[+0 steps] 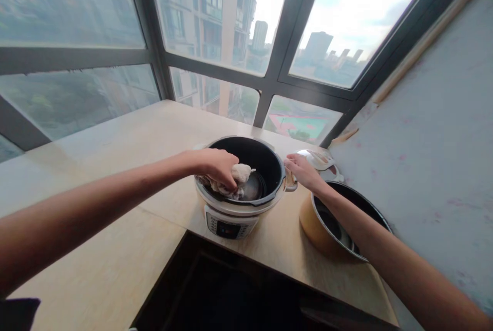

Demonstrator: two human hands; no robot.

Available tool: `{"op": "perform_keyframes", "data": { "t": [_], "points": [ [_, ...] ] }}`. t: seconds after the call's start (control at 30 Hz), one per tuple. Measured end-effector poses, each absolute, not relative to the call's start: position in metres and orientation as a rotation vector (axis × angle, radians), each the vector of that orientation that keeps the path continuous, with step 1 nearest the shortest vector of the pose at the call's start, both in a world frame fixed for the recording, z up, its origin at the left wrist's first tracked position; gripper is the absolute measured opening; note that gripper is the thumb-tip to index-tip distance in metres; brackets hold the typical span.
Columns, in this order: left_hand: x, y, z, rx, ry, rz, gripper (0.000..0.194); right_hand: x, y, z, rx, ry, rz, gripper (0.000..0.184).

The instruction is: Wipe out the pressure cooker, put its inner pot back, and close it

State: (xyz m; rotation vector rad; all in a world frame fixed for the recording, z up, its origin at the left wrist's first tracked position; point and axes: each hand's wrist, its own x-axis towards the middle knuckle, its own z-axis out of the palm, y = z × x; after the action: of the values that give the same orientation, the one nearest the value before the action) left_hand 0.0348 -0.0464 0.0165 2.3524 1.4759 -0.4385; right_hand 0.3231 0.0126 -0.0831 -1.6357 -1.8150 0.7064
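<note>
An open white electric cooker (231, 218) with a dark inner bowl (265, 161) stands on the pale stone counter (115, 249) in front of the window. My left hand (217, 166) reaches over its near rim, fingers closed on a crumpled whitish cloth (241, 174) pressed inside the bowl. My right hand (302, 170) grips the cooker's right side handle (289, 181), fingers curled round it.
A loose metal inner pot (327, 228) with a tan outside sits to the right, under my right forearm. The cooker's white lid (319, 159) lies behind it. A grey wall (442, 166) closes the right side. A dark recess (231, 290) cuts into the counter's front.
</note>
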Motion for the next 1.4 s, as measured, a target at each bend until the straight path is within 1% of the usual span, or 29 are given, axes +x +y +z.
{"op": "perform_keyframes", "data": {
  "t": [0.07, 0.2, 0.23, 0.3, 0.4, 0.5, 0.6, 0.67, 0.77, 0.97, 1.07, 1.13, 1.17, 1.23, 1.33, 1.4],
  "points": [
    [0.04, -0.034, 0.004, 2.35, 1.447, -0.532, 0.058, 0.318, 0.018, -0.077, -1.613, -1.818, 0.649, 0.038],
    [0.044, -0.013, -0.019, 2.241, 1.342, -0.682, 0.089, 0.303, 0.03, -0.064, -1.525, -1.899, 0.668, 0.047],
    [0.044, -0.009, -0.023, 2.212, 1.329, -0.701, 0.094, 0.299, 0.036, -0.063, -1.49, -1.934, 0.665, 0.048],
    [0.043, -0.005, -0.029, 2.206, 1.313, -0.696, 0.097, 0.292, 0.05, -0.064, -1.409, -1.999, 0.636, 0.052],
    [0.043, -0.005, -0.034, 2.26, 1.315, -0.652, 0.096, 0.283, 0.073, -0.07, -1.326, -2.087, 0.564, 0.061],
    [0.046, -0.01, -0.038, 2.27, 1.351, -0.64, 0.095, 0.273, 0.086, -0.077, -1.245, -2.296, 0.493, 0.069],
    [0.05, -0.014, -0.041, 2.264, 1.386, -0.656, 0.099, 0.267, 0.086, -0.08, -1.143, -2.51, 0.489, 0.07],
    [0.05, -0.015, -0.042, 2.265, 1.364, -0.656, 0.1, 0.266, 0.083, -0.083, -1.126, -2.527, 0.49, 0.071],
    [0.049, -0.017, -0.044, 2.297, 1.293, -0.631, 0.093, 0.267, 0.08, -0.086, -1.126, -2.463, 0.49, 0.068],
    [0.053, -0.028, -0.048, 2.442, 1.04, -0.48, 0.066, 0.268, 0.079, -0.086, -1.153, -2.402, 0.544, 0.067],
    [0.058, -0.026, -0.046, 2.363, 1.057, -0.442, 0.057, 0.267, 0.078, -0.084, -1.155, -2.373, 0.555, 0.067],
    [0.063, -0.022, -0.043, 2.224, 1.074, -0.358, 0.045, 0.266, 0.077, -0.084, -1.166, -2.347, 0.567, 0.066],
    [0.067, -0.021, -0.041, 2.131, 1.079, -0.278, 0.039, 0.265, 0.077, -0.084, -1.173, -2.333, 0.575, 0.066],
    [0.076, -0.018, -0.036, 1.932, 1.097, -0.022, 0.033, 0.264, 0.078, -0.085, -1.188, -2.306, 0.601, 0.065],
    [0.092, -0.019, -0.03, 1.718, 1.157, 0.398, 0.032, 0.265, 0.081, -0.085, -1.191, -2.26, 0.69, 0.065],
    [0.099, -0.021, -0.028, 1.674, 1.19, 0.543, 0.031, 0.265, 0.084, -0.085, -1.182, -2.234, 0.769, 0.062]
  ]
}}
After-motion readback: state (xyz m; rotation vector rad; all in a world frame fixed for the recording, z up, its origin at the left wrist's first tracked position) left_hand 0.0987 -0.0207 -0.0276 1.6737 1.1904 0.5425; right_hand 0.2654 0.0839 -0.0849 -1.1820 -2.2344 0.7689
